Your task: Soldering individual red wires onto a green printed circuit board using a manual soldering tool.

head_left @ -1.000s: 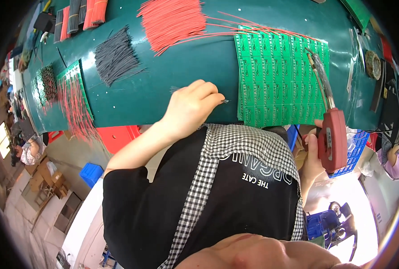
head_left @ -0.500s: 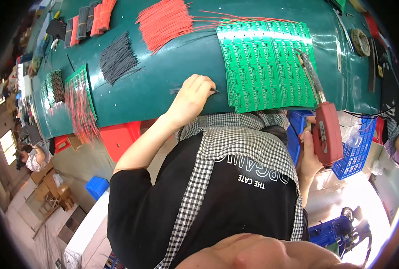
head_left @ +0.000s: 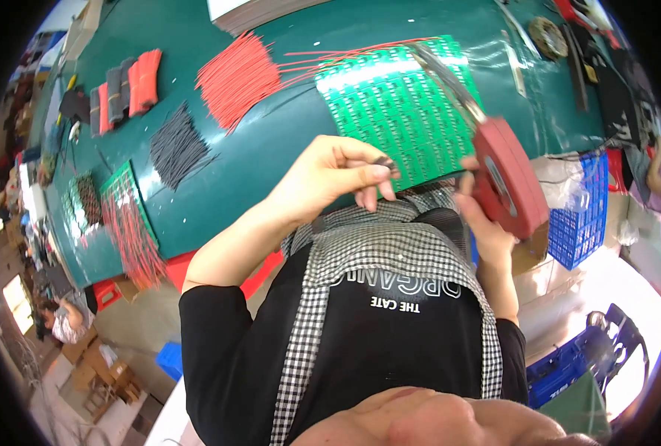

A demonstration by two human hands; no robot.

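Note:
My left hand is closed in a pinch at the near left corner of the green circuit board panels. Short dark ends of black wires stick out at its fingertips; the rest is hidden by the hand. My right hand is wrapped round the handle of a red soldering gun. Its long metal nose reaches over the right part of the panels, pointing to their far side. Red wires lie across the far edge of the panels.
On the green table lie a red wire pile, a black wire pile and bundled wires. A board with red wires hangs over the left edge. Far right is a tape roll; below stands a blue crate.
My left hand has moved right, toward the panels, with the black wires. The soldering gun has swung left and farther over the panels. The whole view has shifted, showing a white stack at the far edge.

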